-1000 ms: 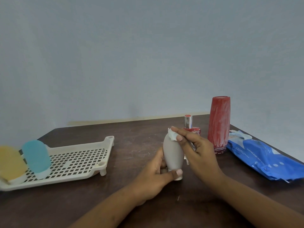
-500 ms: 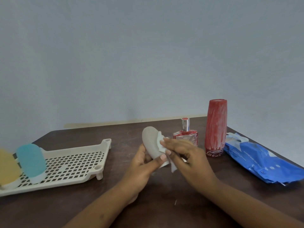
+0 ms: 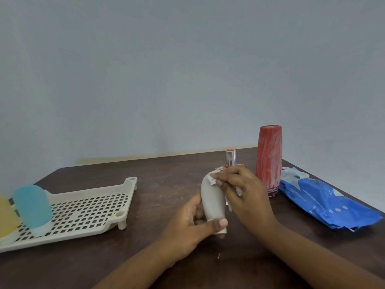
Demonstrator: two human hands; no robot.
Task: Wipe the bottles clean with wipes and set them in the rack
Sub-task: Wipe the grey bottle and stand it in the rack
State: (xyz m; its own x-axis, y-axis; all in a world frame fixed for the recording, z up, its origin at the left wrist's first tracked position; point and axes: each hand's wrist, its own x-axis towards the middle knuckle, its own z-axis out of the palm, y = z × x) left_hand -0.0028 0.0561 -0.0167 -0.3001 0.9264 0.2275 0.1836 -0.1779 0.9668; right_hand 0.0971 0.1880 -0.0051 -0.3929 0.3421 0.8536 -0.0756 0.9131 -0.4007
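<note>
Logging remotely: I am seeing the left hand (image 3: 187,228) gripping the grey bottle (image 3: 212,200) low down, thumb and fingers curled round it, upright over the table (image 3: 166,180) centre. The right hand (image 3: 243,190) is pinching a wipe (image 3: 211,180) against the bottle's rounded top. The blue bottle (image 3: 32,207) is standing in the rack (image 3: 83,209), far left; the red bottle (image 3: 268,157) is standing beside the wipes pack (image 3: 325,203)

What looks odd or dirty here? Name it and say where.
The tall red bottle, upright beside the blue wipes pack, is streaked all over with whitish smears, so it looks unwiped. Nothing looks spilled or toppled.
</note>
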